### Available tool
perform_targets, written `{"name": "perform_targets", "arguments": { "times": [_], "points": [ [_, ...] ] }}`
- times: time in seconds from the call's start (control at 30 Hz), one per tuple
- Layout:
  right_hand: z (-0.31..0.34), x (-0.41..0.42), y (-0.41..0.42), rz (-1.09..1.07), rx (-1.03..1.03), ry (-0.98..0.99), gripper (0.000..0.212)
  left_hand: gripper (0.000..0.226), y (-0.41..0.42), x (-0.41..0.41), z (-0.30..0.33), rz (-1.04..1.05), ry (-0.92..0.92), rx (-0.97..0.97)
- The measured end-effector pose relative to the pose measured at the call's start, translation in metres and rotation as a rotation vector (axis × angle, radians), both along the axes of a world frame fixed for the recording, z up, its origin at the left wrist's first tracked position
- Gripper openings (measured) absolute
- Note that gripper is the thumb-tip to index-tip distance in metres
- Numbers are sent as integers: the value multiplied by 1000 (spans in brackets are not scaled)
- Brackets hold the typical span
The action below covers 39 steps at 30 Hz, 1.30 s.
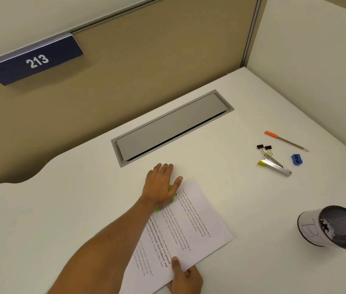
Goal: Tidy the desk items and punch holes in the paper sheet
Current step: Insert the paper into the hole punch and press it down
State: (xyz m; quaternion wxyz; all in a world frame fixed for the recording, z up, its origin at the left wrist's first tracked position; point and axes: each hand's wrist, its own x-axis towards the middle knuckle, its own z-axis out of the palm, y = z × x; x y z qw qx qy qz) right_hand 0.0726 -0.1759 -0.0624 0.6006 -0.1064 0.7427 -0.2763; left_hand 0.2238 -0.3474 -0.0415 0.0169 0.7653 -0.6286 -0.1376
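A printed paper sheet (191, 228) lies at an angle on the white desk (61, 219). My left hand (161, 185) rests palm down on a green hole punch (171, 188) at the sheet's far left edge; most of the punch is hidden under the hand. My right hand (184, 276) pinches the sheet's near edge, thumb on top. At the right lie an orange-capped pen (285, 141), two black binder clips (264, 147), a silver and yellow stapler (275, 165) and a blue sharpener (296, 159). A mesh pen cup (333, 228) stands near the right edge.
A grey cable hatch (172, 126) is set into the desk behind the punch. Tan partition walls close the back and right. A blue sign reading 213 (34, 60) hangs at the upper left. The desk's left edge curves inward.
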Motion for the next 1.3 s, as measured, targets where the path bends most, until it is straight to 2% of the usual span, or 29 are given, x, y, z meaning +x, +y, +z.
{"name": "perform_targets", "arguments": {
  "times": [0.2, 0.37, 0.53, 0.67, 0.83, 1.07, 1.3],
  "points": [
    [-2, 2, 5, 57, -62, 66, 8, 68, 2, 1, 0, 48, 108, -6],
    [-4, 0, 5, 37, -90, 58, 8, 64, 4, 0, -2, 58, 124, -24],
    [-1, 0, 5, 83, -129, 135, 10, 61, 4, 0, -5, 65, 146, -34],
    [1, 1, 5, 106, -127, 195, 10, 46, 4, 1, -6, 89, 201, -55],
    [1, -1, 2, 80, -139, 178, 9, 52, 4, 3, -4, 110, 236, -17],
    [-4, -2, -1, 5, -221, 87, 12, 25, -13, 16, -4, 63, 141, -97],
    [-2, -6, -2, 71, -171, 103, 11, 28, -15, 18, -15, 19, 79, -104]
  ]
}}
